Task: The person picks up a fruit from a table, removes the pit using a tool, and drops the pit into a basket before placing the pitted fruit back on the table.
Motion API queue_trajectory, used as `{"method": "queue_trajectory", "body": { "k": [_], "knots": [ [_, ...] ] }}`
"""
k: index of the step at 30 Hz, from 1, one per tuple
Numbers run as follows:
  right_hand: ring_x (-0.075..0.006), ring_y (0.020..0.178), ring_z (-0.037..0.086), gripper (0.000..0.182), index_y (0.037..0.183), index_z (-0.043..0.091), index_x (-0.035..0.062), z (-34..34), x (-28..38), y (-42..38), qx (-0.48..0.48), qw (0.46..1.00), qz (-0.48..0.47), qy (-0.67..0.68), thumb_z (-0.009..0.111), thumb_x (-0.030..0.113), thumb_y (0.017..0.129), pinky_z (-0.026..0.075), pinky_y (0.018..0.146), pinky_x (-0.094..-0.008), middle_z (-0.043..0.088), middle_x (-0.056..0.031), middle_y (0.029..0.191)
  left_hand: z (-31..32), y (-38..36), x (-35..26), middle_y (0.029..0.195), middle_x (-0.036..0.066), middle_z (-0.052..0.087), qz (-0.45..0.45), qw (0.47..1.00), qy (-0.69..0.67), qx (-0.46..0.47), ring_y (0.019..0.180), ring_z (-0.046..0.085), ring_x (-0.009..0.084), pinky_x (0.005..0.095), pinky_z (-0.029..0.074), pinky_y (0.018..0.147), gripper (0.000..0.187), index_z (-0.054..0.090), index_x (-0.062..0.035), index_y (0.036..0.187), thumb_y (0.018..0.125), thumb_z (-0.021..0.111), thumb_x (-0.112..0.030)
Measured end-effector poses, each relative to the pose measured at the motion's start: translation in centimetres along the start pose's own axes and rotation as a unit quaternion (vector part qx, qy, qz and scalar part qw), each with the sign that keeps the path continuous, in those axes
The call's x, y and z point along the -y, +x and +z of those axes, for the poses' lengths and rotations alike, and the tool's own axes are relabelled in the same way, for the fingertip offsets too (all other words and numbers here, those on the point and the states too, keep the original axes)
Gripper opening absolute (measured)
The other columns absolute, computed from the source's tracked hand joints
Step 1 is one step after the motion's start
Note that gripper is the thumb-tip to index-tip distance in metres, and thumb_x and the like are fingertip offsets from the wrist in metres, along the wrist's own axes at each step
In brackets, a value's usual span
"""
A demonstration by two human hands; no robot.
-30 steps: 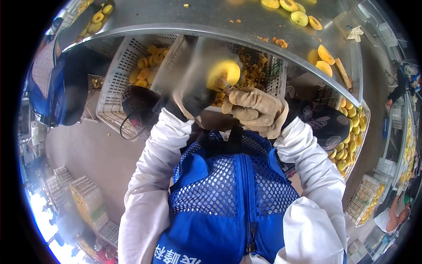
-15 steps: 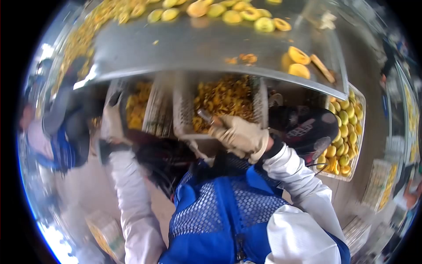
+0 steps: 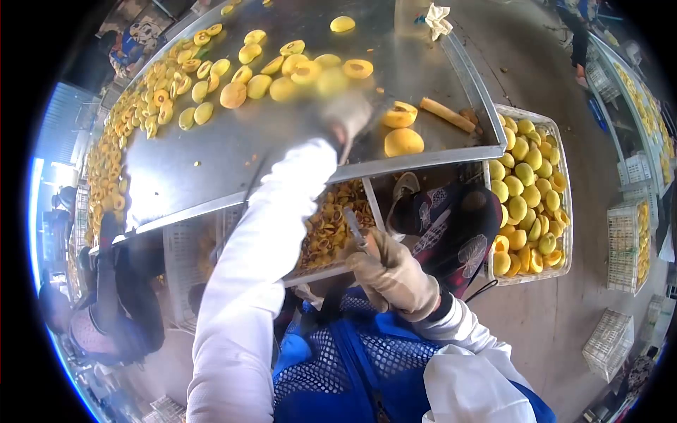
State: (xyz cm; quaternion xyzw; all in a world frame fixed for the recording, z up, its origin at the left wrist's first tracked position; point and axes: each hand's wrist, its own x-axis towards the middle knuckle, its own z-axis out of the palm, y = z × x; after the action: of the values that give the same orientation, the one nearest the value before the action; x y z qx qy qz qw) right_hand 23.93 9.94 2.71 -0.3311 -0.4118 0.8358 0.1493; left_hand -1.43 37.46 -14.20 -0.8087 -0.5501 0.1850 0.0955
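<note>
My left hand, gloved and smeared by motion, reaches over the metal table, just below a row of yellow fruit halves. Its fingers are too blurred to make out. Below the table edge, my gloved right hand is closed around a small metal tool that points up and left. Under that tool sits a crate of cut orange-yellow fruit pieces. Two fruit halves lie near the table's right corner beside a wooden stick.
A crate of yellow-green fruit stands on the floor at right. More fruit covers the table's left side. A crumpled white cloth lies at the far corner. Another person is at lower left; more crates stand at right.
My left hand has risen from beside the crates at left to over the table. My right hand still grips the tool, slightly lower. The view has shifted toward the right.
</note>
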Motion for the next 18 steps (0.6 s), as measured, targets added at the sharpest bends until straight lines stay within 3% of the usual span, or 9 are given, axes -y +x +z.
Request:
{"method": "queue_trajectory", "body": {
  "k": [1,2,5,7,8,12,13,14,18],
  "knots": [
    [-0.0086,0.038,0.044,0.022,0.101,0.052,0.0045,-0.4,-0.1,-0.2,-0.015,0.999,-0.017,0.022,0.059,0.025,0.097,0.034,0.037,-0.0236,0.05,0.0005,0.057,-7.2,-2.0,-2.9,0.107,0.007,0.072,-0.073,0.994,-0.016,0.077,0.094,0.068,0.0207,0.0287,0.05,0.083,0.036,0.059,-0.0126,0.131,0.095,0.059,-0.014],
    [-0.0087,0.037,0.044,0.024,0.108,0.056,0.0015,-0.8,-0.2,-0.3,-0.03,0.998,-0.033,0.045,0.057,0.022,0.095,0.035,0.037,-0.0228,0.051,0.0002,0.054,-7.0,-1.5,-4.1,0.103,0.01,0.072,-0.105,0.901,-0.405,-0.119,0.092,0.068,0.0211,0.0291,0.05,0.083,0.032,0.065,-0.0078,0.122,0.091,0.067,-0.016],
    [-0.0085,0.036,0.043,0.024,0.108,0.055,0.0014,-1.1,0.6,-0.5,-0.047,0.997,-0.028,0.054,0.056,0.022,0.096,0.035,0.039,-0.0221,0.051,0.0001,0.052,-7.7,-2.7,-4.4,0.1,0.01,0.071,-0.081,0.862,-0.465,-0.185,0.088,0.067,0.019,0.0283,0.05,0.082,0.033,0.068,-0.0023,0.114,0.087,0.074,-0.02],
    [-0.0089,0.035,0.042,0.024,0.108,0.054,0.0006,-0.8,0.3,-0.4,-0.046,0.996,-0.047,0.056,0.057,0.022,0.096,0.035,0.038,-0.0222,0.051,-0.0004,0.052,-6.0,-3.3,-2.1,0.099,0.007,0.071,0.123,0.768,-0.596,-0.199,0.093,0.066,0.0169,0.0267,0.051,0.083,0.038,0.066,0.001,0.115,0.085,0.076,-0.019],
    [-0.0089,0.035,0.042,0.024,0.108,0.054,0.0006,-0.6,0.5,-0.4,-0.042,0.997,-0.049,0.052,0.057,0.022,0.096,0.035,0.038,-0.0222,0.051,-0.0004,0.052,-12.0,-7.3,-3.6,0.108,0.008,0.069,-0.053,0.661,-0.742,-0.094,0.101,0.065,0.0154,0.0246,0.051,0.087,0.038,0.063,0.0033,0.119,0.086,0.074,-0.013],
    [-0.0093,0.033,0.04,0.025,0.108,0.053,-0.001,0.5,0.9,-0.5,-0.035,0.996,-0.051,0.069,0.057,0.02,0.096,0.033,0.036,-0.0213,0.051,-0.0012,0.052,-10.7,-13.7,-0.9,0.126,0.013,0.061,0.267,0.671,-0.651,-0.235,0.11,0.062,0.0166,0.027,0.051,0.093,0.035,0.056,0.0008,0.128,0.094,0.06,-0.001],
    [-0.0094,0.032,0.04,0.026,0.108,0.052,-0.0022,0.8,0.9,-0.4,-0.039,0.994,-0.067,0.081,0.057,0.02,0.097,0.032,0.036,-0.0206,0.051,-0.0017,0.052,-10.8,-16.9,-2.7,0.126,0.014,0.061,0.141,0.442,-0.866,-0.187,0.111,0.061,0.017,0.0282,0.052,0.092,0.033,0.055,-0.0014,0.129,0.096,0.056,-0.001],
    [-0.0094,0.032,0.04,0.026,0.108,0.052,-0.0022,1.0,1.0,-0.3,-0.029,0.995,-0.063,0.076,0.057,0.02,0.097,0.032,0.036,-0.0206,0.051,-0.0017,0.052,-11.4,-19.2,-3.2,0.126,0.014,0.061,0.133,0.443,-0.865,-0.195,0.111,0.061,0.017,0.0282,0.052,0.092,0.033,0.055,-0.0014,0.129,0.096,0.056,-0.001],
    [-0.0092,0.03,0.035,0.034,0.108,0.052,-0.0055,2.5,0.8,0.8,-0.038,0.985,-0.152,0.078,0.056,0.027,0.101,0.025,0.032,-0.0212,0.049,-0.0031,0.049,-14.0,-28.3,-5.0,0.11,0.015,0.064,-0.096,-0.043,-0.978,-0.18,0.103,0.064,0.0274,0.0402,0.054,0.096,0.046,0.053,0.0019,0.124,0.095,0.063,-0.031]
  ]
}}
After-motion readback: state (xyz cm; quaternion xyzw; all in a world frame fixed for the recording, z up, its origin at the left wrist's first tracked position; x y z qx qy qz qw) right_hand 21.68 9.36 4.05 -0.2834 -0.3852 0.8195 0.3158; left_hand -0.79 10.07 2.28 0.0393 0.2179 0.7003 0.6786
